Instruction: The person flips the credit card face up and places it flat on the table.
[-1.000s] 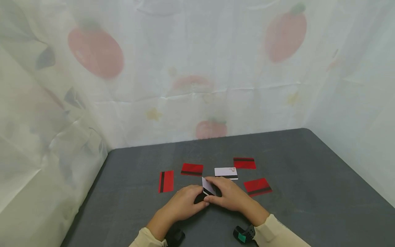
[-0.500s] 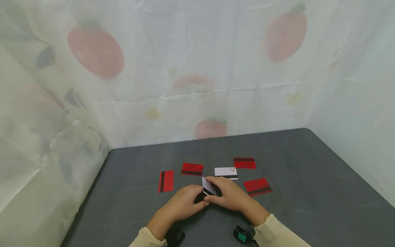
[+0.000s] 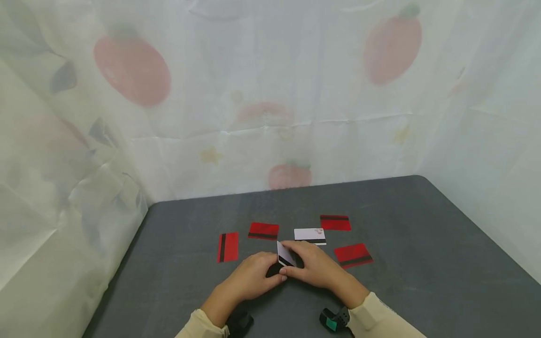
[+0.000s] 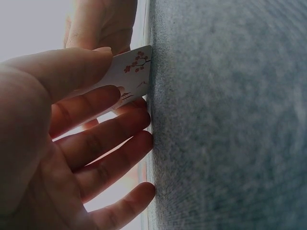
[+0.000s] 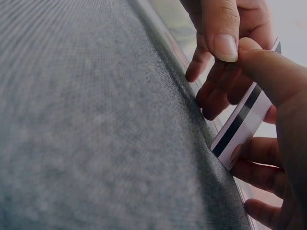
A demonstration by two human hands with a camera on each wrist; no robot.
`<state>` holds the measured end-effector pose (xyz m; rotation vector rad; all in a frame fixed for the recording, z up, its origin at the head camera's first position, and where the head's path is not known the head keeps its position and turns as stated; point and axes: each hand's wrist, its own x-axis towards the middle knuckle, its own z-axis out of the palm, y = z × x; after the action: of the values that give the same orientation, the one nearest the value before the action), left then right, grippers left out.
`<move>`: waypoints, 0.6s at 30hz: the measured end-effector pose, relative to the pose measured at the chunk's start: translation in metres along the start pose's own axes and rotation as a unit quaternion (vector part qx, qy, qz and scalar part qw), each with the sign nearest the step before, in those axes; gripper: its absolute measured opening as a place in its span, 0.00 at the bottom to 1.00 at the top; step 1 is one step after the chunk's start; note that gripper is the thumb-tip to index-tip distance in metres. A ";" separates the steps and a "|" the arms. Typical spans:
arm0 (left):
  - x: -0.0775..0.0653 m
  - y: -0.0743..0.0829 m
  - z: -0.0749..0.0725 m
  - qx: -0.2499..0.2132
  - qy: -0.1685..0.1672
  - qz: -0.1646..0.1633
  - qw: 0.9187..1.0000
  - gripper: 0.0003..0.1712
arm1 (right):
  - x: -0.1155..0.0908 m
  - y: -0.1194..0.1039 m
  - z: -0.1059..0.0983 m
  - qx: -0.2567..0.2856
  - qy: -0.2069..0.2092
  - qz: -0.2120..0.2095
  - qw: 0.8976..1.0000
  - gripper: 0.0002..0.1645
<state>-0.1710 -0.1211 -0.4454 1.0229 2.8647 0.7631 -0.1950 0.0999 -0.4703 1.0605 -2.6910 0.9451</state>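
A white magnetic stripe card (image 3: pixel 285 253) stands tilted on the dark table between the two hands. My right hand (image 3: pixel 314 265) holds it, thumb near its lower edge and fingers over the top. My left hand (image 3: pixel 253 277) pinches its other side, and the two thumb tips meet. In the left wrist view, the card's face (image 4: pixel 132 72) shows a red blossom print, with the left thumb and forefinger over its edges. The right wrist view shows the black stripe (image 5: pixel 240 120), with right fingers (image 5: pixel 261 151) behind the card and its lower end at the tabletop.
Beyond the hands lie a flat white card (image 3: pixel 310 233) and several red striped cards, among them one at the left (image 3: pixel 228 247) and one at the right (image 3: pixel 353 256). The grey table (image 3: pixel 422 234) is enclosed by a fruit-print curtain (image 3: pixel 262 70).
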 end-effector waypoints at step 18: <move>0.000 -0.001 -0.002 -0.037 0.014 -0.015 0.999 0.07 | 0.002 0.002 0.000 -0.011 0.002 -0.003 1.000 0.39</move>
<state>-0.1721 -0.1227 -0.4445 0.9671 2.8439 0.8804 -0.1972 0.0997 -0.4709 1.0612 -2.6861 0.9136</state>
